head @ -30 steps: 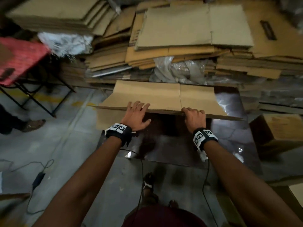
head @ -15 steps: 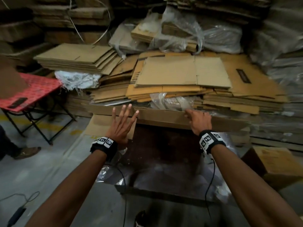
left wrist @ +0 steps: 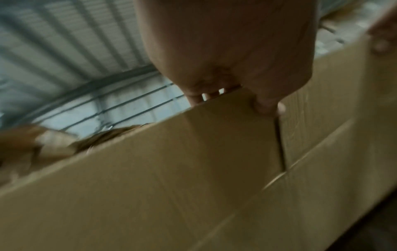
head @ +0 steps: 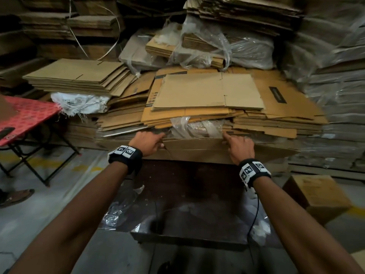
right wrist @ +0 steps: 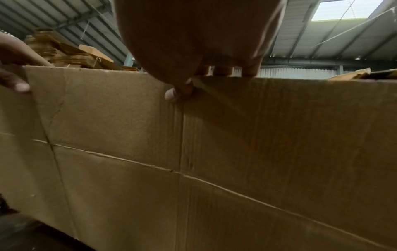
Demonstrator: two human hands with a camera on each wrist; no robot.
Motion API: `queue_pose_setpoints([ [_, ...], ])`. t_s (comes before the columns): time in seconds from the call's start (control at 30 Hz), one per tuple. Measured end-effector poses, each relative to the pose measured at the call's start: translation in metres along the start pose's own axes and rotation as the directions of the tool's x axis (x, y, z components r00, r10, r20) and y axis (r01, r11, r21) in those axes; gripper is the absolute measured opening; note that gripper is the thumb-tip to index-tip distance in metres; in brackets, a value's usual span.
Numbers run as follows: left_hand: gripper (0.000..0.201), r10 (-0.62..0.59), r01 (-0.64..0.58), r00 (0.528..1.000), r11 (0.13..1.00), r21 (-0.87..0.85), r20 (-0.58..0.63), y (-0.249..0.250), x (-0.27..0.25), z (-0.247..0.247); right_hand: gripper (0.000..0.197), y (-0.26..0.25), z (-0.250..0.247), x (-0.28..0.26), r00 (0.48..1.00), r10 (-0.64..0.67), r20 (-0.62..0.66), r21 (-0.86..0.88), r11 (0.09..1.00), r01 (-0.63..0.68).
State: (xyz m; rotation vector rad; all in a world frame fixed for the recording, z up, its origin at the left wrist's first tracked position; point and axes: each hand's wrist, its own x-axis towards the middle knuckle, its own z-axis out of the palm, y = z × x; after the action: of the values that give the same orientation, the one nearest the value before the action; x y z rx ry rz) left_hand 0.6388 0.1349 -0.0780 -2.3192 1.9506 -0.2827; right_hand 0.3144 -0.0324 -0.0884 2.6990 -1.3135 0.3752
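Both arms stretched fwd, left hand (head: 147,143) & right hand (head: 240,148) pinch-gripping, fingers apparently curled.

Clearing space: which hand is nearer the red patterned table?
Left. Left hand grips the flattened brown cardboard box right of the red patterned table; right hand grips farther right.

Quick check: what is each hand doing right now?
Left hand: grips the top edge of the flattened cardboard box.
Right hand: grips the same top edge.

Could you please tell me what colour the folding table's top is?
The table top is red with a small repeating print, best seen in the head view.
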Motion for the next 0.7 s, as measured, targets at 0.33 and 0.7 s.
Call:
queue_pose_setpoints([
  [0.33, 0.044, 0.036, -0.030, 0.996, 0.997, -0.073, 0.084, 0.014, 0.014, 0.033, 0.033, 0.010, 0.021, -0.008, 0.991, 0.013, 0.132, 0.110, 0.994, -0.028],
  [0.7, 0.053, 0.102, -0.061, 0.950, 0.988, -0.144, 0.294, 0.023, -0.002, 0.050, 0.059, 0.015, 0.037, -0.016, 0.905, -0.065, 0.421, 0.122, 0.992, 0.014],
])
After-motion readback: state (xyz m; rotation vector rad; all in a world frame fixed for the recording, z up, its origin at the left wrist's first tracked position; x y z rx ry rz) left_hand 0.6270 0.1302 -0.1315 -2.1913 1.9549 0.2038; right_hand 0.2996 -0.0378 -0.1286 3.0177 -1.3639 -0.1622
